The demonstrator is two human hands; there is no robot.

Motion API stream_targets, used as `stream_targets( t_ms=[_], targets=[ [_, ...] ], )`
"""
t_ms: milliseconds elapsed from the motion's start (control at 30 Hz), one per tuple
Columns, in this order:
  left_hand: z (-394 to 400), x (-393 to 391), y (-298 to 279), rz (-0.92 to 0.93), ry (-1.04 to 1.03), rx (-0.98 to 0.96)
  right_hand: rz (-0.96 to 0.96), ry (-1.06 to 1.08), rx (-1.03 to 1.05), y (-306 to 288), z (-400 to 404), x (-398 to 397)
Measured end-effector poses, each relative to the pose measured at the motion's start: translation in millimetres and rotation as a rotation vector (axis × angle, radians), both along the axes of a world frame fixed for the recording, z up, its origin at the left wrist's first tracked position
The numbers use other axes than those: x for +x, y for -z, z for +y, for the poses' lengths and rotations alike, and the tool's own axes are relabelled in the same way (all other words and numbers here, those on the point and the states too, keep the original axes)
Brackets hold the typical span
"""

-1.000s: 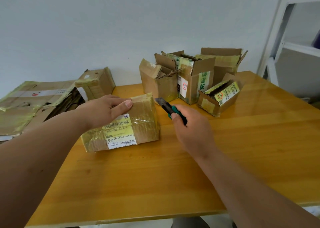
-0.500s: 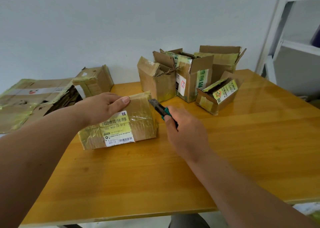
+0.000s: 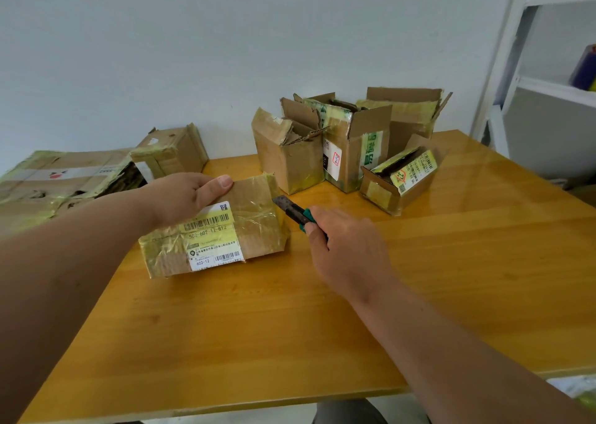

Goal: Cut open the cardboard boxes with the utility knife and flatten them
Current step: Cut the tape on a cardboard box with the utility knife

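Left hand grips the taped box, right hand clasps the knife at its end — uncut; flattened cardboard lies left, four boxes wait

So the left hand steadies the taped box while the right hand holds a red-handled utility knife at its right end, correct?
Not quite: the head view shows the utility knife has a green handle, not red. The left hand does steady the taped box, and the right hand holds the knife at its right end.

Flattened cardboard — cropped left; knife handle perhaps hand-hidden.
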State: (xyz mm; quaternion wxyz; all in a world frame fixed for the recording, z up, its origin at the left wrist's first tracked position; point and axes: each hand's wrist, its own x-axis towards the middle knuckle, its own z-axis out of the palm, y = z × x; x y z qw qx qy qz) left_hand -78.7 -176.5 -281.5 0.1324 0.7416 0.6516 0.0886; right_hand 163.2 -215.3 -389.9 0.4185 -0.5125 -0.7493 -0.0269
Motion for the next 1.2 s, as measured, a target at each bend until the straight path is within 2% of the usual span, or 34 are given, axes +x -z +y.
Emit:
stream_targets(
  t_ms=[833,1200],
  targets=[
    [13,-1,-3,0.006,-0.069,-0.011,-0.131,0.015,-0.052,-2,-8,8],
    [7,6,-7,0.024,-0.097,-0.03,-0.26,0.016,-0.121,-6,-23,19]
  ],
)
